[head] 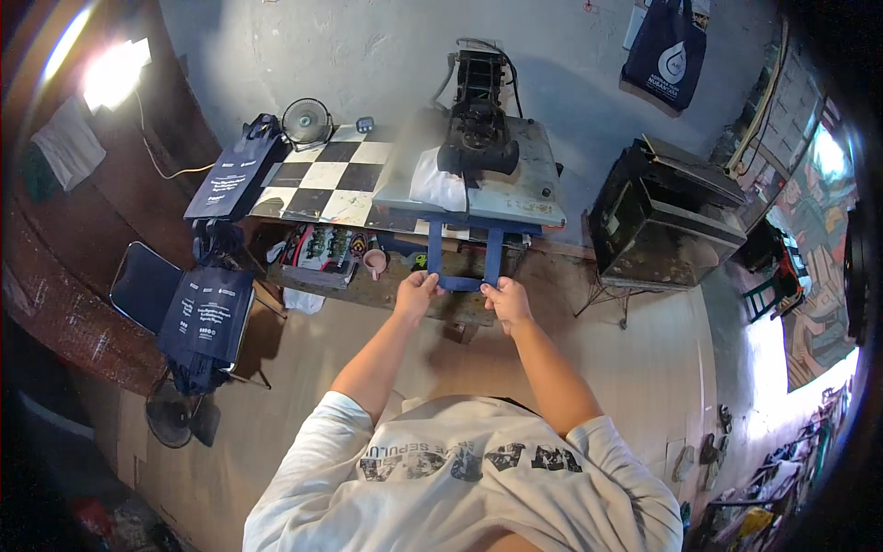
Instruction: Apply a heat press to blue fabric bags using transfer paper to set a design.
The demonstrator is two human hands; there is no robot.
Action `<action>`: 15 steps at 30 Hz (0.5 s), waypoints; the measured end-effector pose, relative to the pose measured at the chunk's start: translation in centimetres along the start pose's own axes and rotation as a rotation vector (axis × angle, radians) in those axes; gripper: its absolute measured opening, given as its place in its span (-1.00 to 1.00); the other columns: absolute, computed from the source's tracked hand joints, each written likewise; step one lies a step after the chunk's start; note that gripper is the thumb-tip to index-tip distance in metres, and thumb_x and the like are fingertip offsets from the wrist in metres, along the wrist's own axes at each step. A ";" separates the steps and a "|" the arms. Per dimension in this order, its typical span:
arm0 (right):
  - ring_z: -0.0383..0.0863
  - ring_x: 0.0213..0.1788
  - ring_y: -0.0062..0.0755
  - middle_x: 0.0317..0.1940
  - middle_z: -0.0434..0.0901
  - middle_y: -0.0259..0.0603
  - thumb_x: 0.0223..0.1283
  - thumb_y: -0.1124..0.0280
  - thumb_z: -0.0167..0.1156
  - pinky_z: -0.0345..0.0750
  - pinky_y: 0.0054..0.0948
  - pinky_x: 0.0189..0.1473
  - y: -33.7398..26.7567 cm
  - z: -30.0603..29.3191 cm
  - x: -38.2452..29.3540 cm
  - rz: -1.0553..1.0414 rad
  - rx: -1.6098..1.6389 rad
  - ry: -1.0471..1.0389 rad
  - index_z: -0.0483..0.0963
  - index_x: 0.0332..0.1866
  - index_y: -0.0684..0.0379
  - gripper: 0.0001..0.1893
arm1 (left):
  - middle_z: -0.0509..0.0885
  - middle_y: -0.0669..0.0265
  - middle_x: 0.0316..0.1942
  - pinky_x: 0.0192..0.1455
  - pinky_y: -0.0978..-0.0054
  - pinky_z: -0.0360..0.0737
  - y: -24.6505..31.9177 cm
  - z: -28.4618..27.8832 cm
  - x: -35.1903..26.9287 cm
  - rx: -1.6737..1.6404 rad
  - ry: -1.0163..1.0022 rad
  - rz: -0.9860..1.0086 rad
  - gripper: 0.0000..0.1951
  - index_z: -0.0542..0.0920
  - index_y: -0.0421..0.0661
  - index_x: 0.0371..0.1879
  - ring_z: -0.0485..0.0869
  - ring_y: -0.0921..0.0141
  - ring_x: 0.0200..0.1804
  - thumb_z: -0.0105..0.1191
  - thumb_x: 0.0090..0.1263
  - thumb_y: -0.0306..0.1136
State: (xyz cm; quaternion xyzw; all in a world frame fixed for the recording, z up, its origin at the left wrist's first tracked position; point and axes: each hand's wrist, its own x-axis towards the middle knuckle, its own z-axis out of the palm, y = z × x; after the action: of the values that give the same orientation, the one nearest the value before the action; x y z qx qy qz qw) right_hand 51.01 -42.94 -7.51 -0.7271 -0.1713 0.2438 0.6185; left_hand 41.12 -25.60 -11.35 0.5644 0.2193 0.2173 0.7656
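My left hand (pixel 415 297) pinches the left corner of a dark blue fabric bag handle (pixel 461 283), and my right hand (pixel 508 302) pinches its right corner. The handle is stretched flat between them. Its two straps run away from me to the front edge of a heat press (pixel 514 186), where a strip of blue fabric shows under the light-coloured plate; the rest of the bag is hidden there. A white cloth (pixel 439 183) lies on the plate beside the press's dark head.
A pile of printed blue bags (pixel 227 176) lies left on the checkered table (pixel 324 176), near a small fan (pixel 306 123). More bags (pixel 207 310) lie on a chair. A shelf under the table holds a pink mug (pixel 374 262). A dark metal cabinet (pixel 662 221) stands right.
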 end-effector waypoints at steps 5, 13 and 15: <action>0.35 -0.63 -0.69 -0.63 0.46 -0.40 0.13 0.45 0.19 0.29 -0.63 -0.56 1.3 -1.2 1.9 -0.003 -0.067 -0.045 0.46 -0.48 0.21 -0.87 | 0.56 0.43 -0.09 -0.16 0.54 0.49 0.1 3.8 -3.2 -0.068 -0.108 -0.360 -0.68 0.53 -0.03 -0.16 0.57 0.50 -0.20 0.08 0.31 -0.05; 0.40 -0.62 -0.68 -0.59 0.50 -0.38 0.18 0.45 0.13 0.34 -0.66 -0.55 0.6 -1.6 1.5 -0.071 -0.024 -0.109 0.45 -0.46 0.20 -0.88 | 0.59 0.46 -0.47 -0.47 0.72 0.39 -0.8 8.0 -2.2 -0.218 -0.178 -0.328 -0.82 0.57 -0.05 -0.39 0.50 0.59 -0.50 0.07 0.34 -0.21; 0.46 -0.59 -0.64 -0.56 0.52 -0.35 0.24 0.40 0.10 0.41 -0.66 -0.52 0.6 -0.9 0.8 0.062 0.397 -0.170 0.45 -0.45 0.20 -0.83 | 0.56 0.46 -0.53 -0.53 0.72 0.36 -0.8 8.0 -2.2 -0.245 -0.155 -0.292 -0.82 0.55 -0.05 -0.47 0.46 0.59 -0.56 0.08 0.34 -0.26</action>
State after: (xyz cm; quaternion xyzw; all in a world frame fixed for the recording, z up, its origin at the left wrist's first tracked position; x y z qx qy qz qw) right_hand 52.16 -43.37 -8.06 -0.5726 -0.1491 0.3522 0.7252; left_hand 44.06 -33.23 -9.77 0.4444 0.2111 0.0848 0.8665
